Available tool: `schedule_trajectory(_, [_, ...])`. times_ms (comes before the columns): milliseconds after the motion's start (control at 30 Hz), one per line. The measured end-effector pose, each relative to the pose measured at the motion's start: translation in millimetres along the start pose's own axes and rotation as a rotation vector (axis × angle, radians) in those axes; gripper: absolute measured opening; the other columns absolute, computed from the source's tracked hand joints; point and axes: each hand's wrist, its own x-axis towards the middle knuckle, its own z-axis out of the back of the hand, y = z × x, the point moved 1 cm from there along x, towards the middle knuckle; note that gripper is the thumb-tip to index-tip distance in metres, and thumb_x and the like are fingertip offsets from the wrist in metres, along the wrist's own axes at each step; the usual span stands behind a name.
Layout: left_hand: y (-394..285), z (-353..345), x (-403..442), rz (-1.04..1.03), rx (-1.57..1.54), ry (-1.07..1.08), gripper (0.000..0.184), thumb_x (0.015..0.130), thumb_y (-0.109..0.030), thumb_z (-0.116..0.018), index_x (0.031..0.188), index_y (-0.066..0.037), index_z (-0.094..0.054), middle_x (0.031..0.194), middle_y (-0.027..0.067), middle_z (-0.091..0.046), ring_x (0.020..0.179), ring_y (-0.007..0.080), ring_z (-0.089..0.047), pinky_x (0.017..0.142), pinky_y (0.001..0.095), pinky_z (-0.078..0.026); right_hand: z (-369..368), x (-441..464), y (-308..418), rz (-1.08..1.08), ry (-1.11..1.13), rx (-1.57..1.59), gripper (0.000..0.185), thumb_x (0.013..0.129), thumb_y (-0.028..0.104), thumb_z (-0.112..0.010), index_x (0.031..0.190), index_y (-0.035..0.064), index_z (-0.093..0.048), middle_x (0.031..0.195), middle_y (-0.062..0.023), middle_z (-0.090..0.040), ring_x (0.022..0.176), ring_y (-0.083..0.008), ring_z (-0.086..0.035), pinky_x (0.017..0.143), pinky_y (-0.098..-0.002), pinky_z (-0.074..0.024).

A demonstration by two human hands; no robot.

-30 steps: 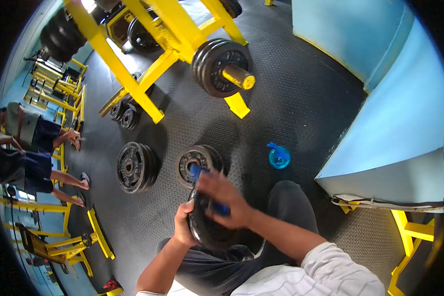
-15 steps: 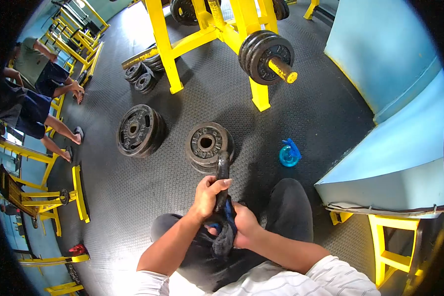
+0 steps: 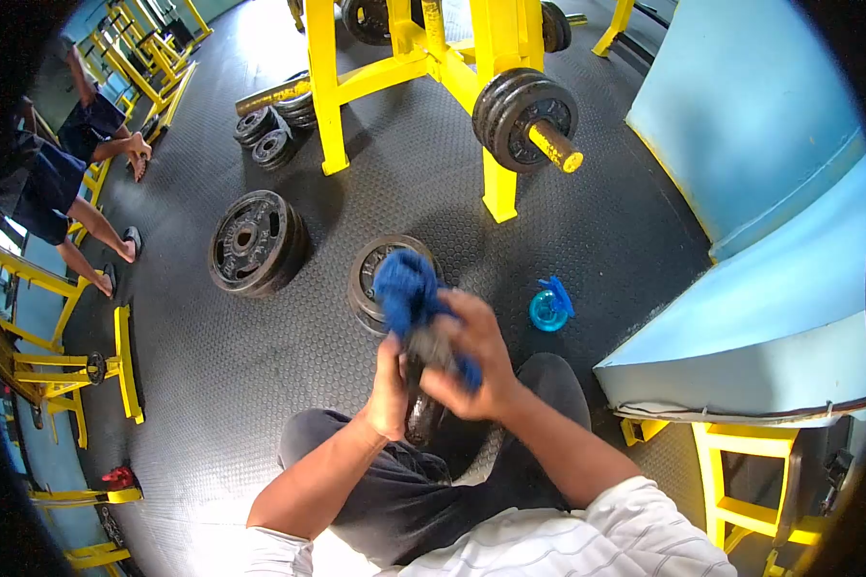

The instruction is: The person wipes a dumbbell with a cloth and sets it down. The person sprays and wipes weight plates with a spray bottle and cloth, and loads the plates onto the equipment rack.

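Note:
My left hand [image 3: 387,396] is closed around a black weight plate [image 3: 423,419], seen nearly edge-on and held upright over my lap. My right hand [image 3: 476,361] grips a blue and grey cloth [image 3: 409,288], which is bunched over the plate's upper edge. Motion blurs the cloth and right fingers, and together they hide most of the plate. Just beyond the hands, a stack of round weight plates [image 3: 368,271] lies on the floor, partly covered by the cloth. To its left is a stack of larger plates [image 3: 250,240].
A blue-topped bottle [image 3: 548,310] stands on the black rubber floor [image 3: 289,356] to the right. Ahead is a yellow rack [image 3: 498,183] loaded with plates [image 3: 524,120]. Smaller plates [image 3: 269,144] lie by its leg. Two people [image 3: 53,183] are at the left; a blue wall [image 3: 741,317] is at the right.
The cloth has come up from low near my lap to the plate's top edge, with my right hand moving up and forward. My left hand has slid lower on the plate.

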Motion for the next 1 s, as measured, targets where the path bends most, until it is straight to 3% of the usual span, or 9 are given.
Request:
schedule_trajectory(33, [-5.6, -10.9, -0.6, 0.042, -0.033, 0.035, 0.057, 0.089, -0.051, -0.051, 0.12, -0.004, -0.054, 0.107, 0.0099, -0.061, 0.095, 0.0211, -0.061, 0.086, 0.0345, -0.048, -6.0, -5.5, -13.5, -0.005, -0.006, -0.005, 0.06, 0.079, 0.043, -0.065, 0.127, 0.0086, -0.053, 0.138, -0.0196, -0.039, 0.122, -0.041, -0.042, 0.098, -0.0509, -0.0358])
schedule_trajectory(100, [-2.1, 4.5, 4.7, 0.146, 0.121, -0.028, 0.047, 0.086, -0.038, -0.058, 0.115, -0.001, -0.056, 0.103, 0.0107, -0.062, 0.093, 0.0216, -0.061, 0.085, 0.034, -0.048, -20.3, -15.7, -45.8, -0.874, 0.049, 0.686, 0.055, 0.091, 0.042, -0.054, 0.132, 0.0059, -0.045, 0.142, -0.0211, -0.035, 0.125, -0.0405, -0.04, 0.099, -0.0487, -0.0357])
schedule_trajectory(167, [-5.2, 3.9, 9.5, 0.159, 0.068, -0.099, 0.038, 0.084, -0.029, -0.06, 0.108, 0.001, -0.058, 0.096, 0.011, -0.063, 0.087, 0.0221, -0.062, 0.082, 0.034, -0.049, -67.3, -83.1, -50.4, -1.045, -0.131, 0.639, 0.051, 0.098, 0.035, -0.042, 0.138, 0.0036, -0.035, 0.142, -0.0228, -0.035, 0.127, -0.0369, -0.039, 0.102, -0.0435, -0.0347])
schedule_trajectory(333, [-8.6, 15.8, 5.9, 0.193, -0.047, -0.154, 0.042, 0.083, -0.032, -0.056, 0.109, 0.001, -0.055, 0.099, 0.0139, -0.062, 0.083, 0.0253, -0.061, 0.084, 0.0397, -0.049, -34.5, -62.0, 50.9, -0.316, -0.037, 0.262, 0.053, 0.099, 0.027, -0.039, 0.143, -0.0005, -0.025, 0.138, -0.0234, -0.041, 0.129, -0.0295, -0.041, 0.107, -0.0354, -0.0289])
schedule_trajectory(433, [-6.9, 14.9, 2.7, 0.195, 0.029, -0.162, 0.038, 0.082, -0.031, -0.059, 0.103, 0.001, -0.057, 0.093, 0.0116, -0.062, 0.08, 0.0222, -0.061, 0.079, 0.0373, -0.05, -67.1, -76.9, -12.4, -0.571, -0.081, 0.581, 0.051, 0.099, 0.023, -0.042, 0.142, 0.0, -0.027, 0.139, -0.0225, -0.04, 0.13, -0.0283, -0.039, 0.107, -0.0347, -0.0286])
schedule_trajectory(467, [-7.1, 14.1, 3.9, 0.158, 0.112, -0.173, 0.034, 0.082, -0.03, -0.061, 0.097, 0.0, -0.059, 0.088, 0.0101, -0.063, 0.077, 0.0199, -0.061, 0.074, 0.0349, -0.05, -64.4, -74.1, -13.0, -1.015, -0.036, 0.708, 0.041, 0.098, 0.022, -0.044, 0.132, -0.0017, -0.042, 0.124, -0.0213, -0.054, 0.116, -0.0258, -0.051, 0.098, -0.0349, -0.0379])
schedule_trajectory(600, [-6.0, 5.2, 5.4, 0.095, 0.182, -0.306, 0.024, 0.079, -0.019, -0.068, 0.087, 0.003, -0.061, 0.081, 0.0088, -0.063, 0.068, 0.0172, -0.061, 0.063, 0.0307, -0.051, -55.3, -83.5, 22.2, -1.088, -0.093, 0.656, 0.034, 0.097, 0.031, -0.048, 0.102, -0.0015, -0.057, 0.086, -0.0089, -0.063, 0.079, -0.0182, -0.057, 0.071, -0.0359, -0.044])
schedule_trajectory(900, [-7.7, 0.4, 1.1, 0.205, 0.298, -0.217, 0.033, 0.078, -0.019, -0.067, 0.102, 0.003, -0.059, 0.091, 0.0116, -0.065, 0.082, 0.0227, -0.064, 0.076, 0.0359, -0.053, 11.2, -54.6, 23.3, -1.109, -0.388, 0.777, 0.023, 0.085, 0.019, -0.06, 0.097, -0.0006, -0.062, 0.09, -0.0088, -0.064, 0.084, -0.0179, -0.06, 0.078, -0.0311, -0.0467])
schedule_trajectory(1000, [-2.2, 2.9, 2.4, 0.152, 0.269, -0.205, 0.022, 0.076, -0.01, -0.068, 0.092, 0.004, -0.062, 0.084, 0.011, -0.064, 0.072, 0.0194, -0.064, 0.066, 0.0317, -0.054, 19.4, -95.9, -40.4, -1.173, -0.345, 0.397, 0.026, 0.082, 0.014, -0.06, 0.103, -0.0024, -0.061, 0.09, -0.0094, -0.064, 0.082, -0.0193, -0.06, 0.078, -0.0318, -0.0471])
